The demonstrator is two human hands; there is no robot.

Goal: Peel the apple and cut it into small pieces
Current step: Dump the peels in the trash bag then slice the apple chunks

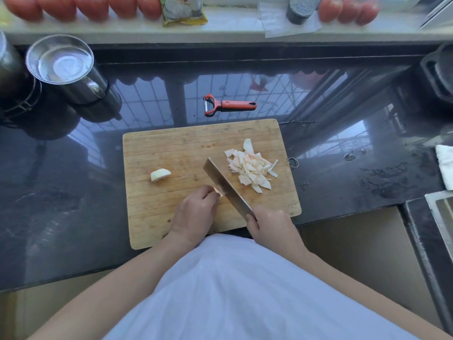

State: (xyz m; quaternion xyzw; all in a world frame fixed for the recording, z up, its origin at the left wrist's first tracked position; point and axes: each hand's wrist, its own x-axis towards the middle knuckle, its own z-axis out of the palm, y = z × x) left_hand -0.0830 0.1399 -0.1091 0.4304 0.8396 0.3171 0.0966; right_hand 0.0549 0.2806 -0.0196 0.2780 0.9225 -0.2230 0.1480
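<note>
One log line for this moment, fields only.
phase: cutting | left hand: holds apple piece | right hand: grips knife | cut pieces: board right | peeler: counter

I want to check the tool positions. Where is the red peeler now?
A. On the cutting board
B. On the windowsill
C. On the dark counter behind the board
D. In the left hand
C: the red peeler lies on the dark counter, beyond the cutting board, untouched.
</note>
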